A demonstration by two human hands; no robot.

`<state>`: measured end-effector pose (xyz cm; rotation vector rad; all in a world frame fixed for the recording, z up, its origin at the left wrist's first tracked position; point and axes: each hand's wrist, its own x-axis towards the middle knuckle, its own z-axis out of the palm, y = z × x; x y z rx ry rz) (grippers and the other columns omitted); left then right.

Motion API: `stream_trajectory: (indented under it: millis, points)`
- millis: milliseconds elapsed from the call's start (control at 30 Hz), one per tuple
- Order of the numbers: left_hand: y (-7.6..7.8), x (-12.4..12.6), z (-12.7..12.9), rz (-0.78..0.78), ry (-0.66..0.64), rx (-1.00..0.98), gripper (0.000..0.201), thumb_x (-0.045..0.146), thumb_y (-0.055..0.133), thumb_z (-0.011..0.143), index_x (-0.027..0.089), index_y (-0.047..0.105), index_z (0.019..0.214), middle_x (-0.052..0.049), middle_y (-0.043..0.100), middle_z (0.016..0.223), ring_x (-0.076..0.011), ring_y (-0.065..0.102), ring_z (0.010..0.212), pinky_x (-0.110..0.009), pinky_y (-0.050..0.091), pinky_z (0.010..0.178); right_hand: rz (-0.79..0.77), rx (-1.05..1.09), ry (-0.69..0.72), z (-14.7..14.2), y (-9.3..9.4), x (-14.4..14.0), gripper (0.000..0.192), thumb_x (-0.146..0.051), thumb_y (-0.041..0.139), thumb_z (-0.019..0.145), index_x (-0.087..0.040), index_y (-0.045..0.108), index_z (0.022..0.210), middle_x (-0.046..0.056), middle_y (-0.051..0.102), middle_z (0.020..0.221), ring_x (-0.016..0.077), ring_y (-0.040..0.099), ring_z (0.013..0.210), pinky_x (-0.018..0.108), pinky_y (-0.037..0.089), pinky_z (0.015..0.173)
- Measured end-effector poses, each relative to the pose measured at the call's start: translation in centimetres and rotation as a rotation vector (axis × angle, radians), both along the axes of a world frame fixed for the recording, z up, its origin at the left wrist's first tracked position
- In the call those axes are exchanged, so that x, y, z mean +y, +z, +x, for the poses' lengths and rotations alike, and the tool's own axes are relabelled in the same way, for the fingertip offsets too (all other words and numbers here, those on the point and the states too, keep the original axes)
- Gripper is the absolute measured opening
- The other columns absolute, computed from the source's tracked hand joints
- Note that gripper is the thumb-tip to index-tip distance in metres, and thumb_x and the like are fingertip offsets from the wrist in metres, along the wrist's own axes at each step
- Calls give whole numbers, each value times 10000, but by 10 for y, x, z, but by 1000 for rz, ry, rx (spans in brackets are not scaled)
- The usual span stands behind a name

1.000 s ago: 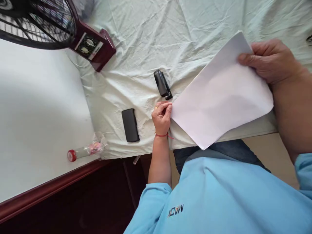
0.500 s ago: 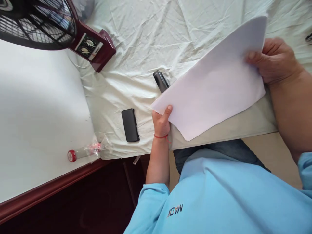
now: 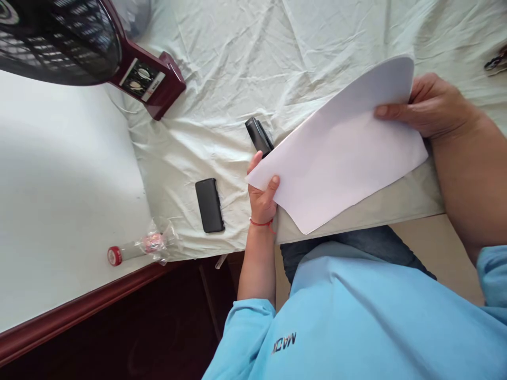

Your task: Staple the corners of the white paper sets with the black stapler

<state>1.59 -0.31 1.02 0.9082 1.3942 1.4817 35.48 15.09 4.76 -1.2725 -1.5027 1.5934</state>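
Observation:
White paper (image 3: 336,148), perhaps several sheets, is held between my two hands over the near edge of the cloth. At its left end my left hand (image 3: 263,203) grips it, thumb on top and fingers beneath. My right hand (image 3: 439,108) pinches the far right end, thumb lying over the top face; that end bows upward. Just beyond my left fingertips a black stapler-like object (image 3: 258,136) lies on the cloth, its near end hidden by the paper. A black phone (image 3: 209,205) rests to the left of my left hand.
A dark red electric fan (image 3: 158,87) stands at the back left on the pale, wrinkled cloth (image 3: 225,68). At the left, a clear tube with a red cap (image 3: 114,256) and some plastic wrap lies near the table edge. A small dark object (image 3: 497,59) is at the far right.
My right hand has shifted slightly left and nearer to me, bending the right end of the paper more. Fingers of my left hand now show past the paper's far edge.

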Motion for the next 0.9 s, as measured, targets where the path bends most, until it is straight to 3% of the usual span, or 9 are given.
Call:
stream_trajectory:
  millis: [67, 267, 467, 567, 700, 900]
  points:
    - [-6, -1, -4, 53, -25, -38, 780, 573, 959, 797, 421, 675, 1507, -21, 791, 1326, -231, 772, 1208, -395, 635, 1112, -43, -20, 11, 1, 0, 0, 304, -365, 740, 851, -106, 685, 1000, 56, 674, 1014, 105, 671, 769, 262, 546, 686]
    - [-15, -2, -12, 51, -129, -16, 566, 590, 900, 852, 364, 762, 1353, -36, 750, 1354, -253, 737, 1238, -410, 586, 1141, -57, -63, 13, 0, 0, 2, 392, -460, 690, 877, -120, 675, 1073, 68, 673, 1024, 92, 668, 746, 234, 525, 661]
    - [-10, -4, -8, 28, -107, 36, 701, 612, 930, 803, 434, 706, 1443, -34, 714, 1361, -288, 695, 1320, -447, 550, 1160, -69, -37, 0, -5, 5, 1, 375, -455, 679, 889, -128, 674, 1073, 60, 678, 1009, 58, 635, 684, 228, 528, 646]
    - [-7, -4, -8, 3, -107, 52, 585, 597, 952, 759, 373, 783, 1272, -43, 712, 1347, -292, 689, 1284, -437, 553, 1127, -88, -33, 9, -7, 8, 0, 315, -407, 670, 909, -138, 672, 1073, 48, 677, 1004, 67, 642, 696, 241, 539, 652]
    - [1, -2, -7, 11, -81, 11, 440, 616, 922, 768, 315, 817, 1071, -42, 706, 1146, -255, 694, 1087, -411, 571, 1030, -91, -10, -1, -8, 9, -1, 298, -414, 683, 904, -163, 681, 1065, 36, 672, 985, 71, 639, 690, 234, 545, 629]
    - [5, 3, -4, 75, -94, 71, 330, 607, 830, 887, 284, 869, 941, -60, 750, 1139, -264, 694, 1165, -429, 544, 1116, -74, 5, -10, -8, 8, 1, 315, -412, 686, 903, -171, 685, 1105, 53, 673, 1031, 82, 645, 724, 247, 545, 642]
